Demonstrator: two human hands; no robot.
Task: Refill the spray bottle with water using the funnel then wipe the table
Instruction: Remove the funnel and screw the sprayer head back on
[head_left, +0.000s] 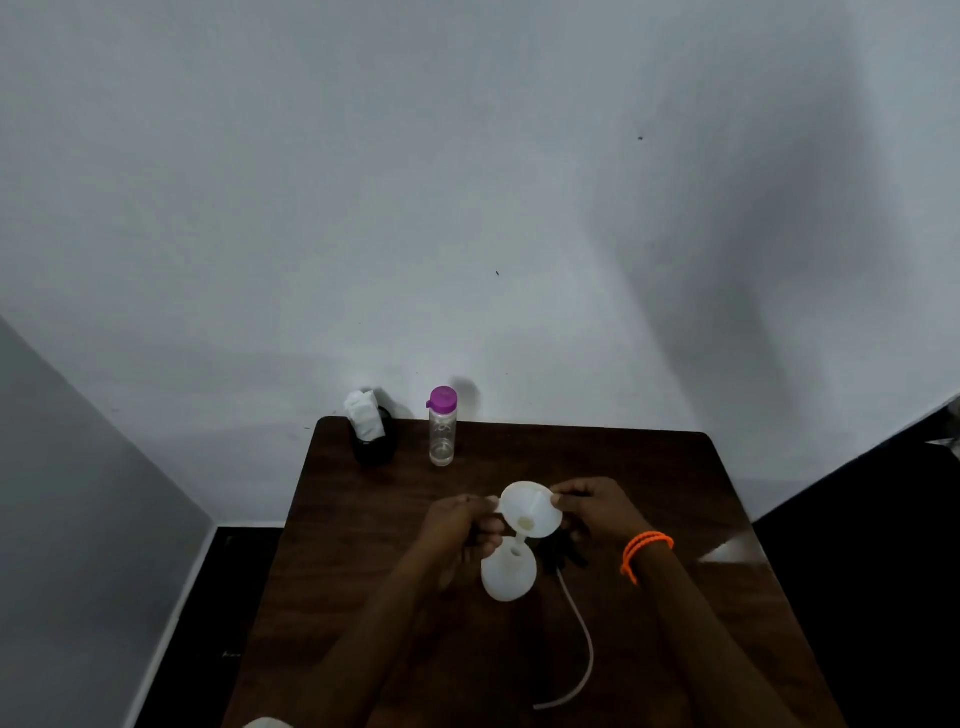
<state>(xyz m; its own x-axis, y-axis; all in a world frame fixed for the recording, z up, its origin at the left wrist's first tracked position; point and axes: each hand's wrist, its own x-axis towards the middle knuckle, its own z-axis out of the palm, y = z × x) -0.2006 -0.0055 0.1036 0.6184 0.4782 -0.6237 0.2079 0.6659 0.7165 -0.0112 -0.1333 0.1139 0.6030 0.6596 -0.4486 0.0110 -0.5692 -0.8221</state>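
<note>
The white funnel is held above the open neck of the white spray bottle, its wide mouth tipped toward the camera and its spout pointing down at the neck; whether the spout tip is in the opening cannot be told. The bottle stands upright near the middle of the dark wooden counter, long axis vertical. The left hand pinches the funnel's left rim with thumb and fingertips, its lower fingers curled beside the bottle's shoulder; the right hand, an orange bracelet on its wrist, grips the right rim between thumb and forefinger. Just right of the bottle lies the black sprayer head, partly hidden under the right hand, its pale dip tube curving toward the near edge. At the far edge against the wall stand a clear water bottle with a purple cap and a black holder of white tissues. The counter's right side lies bare.
</note>
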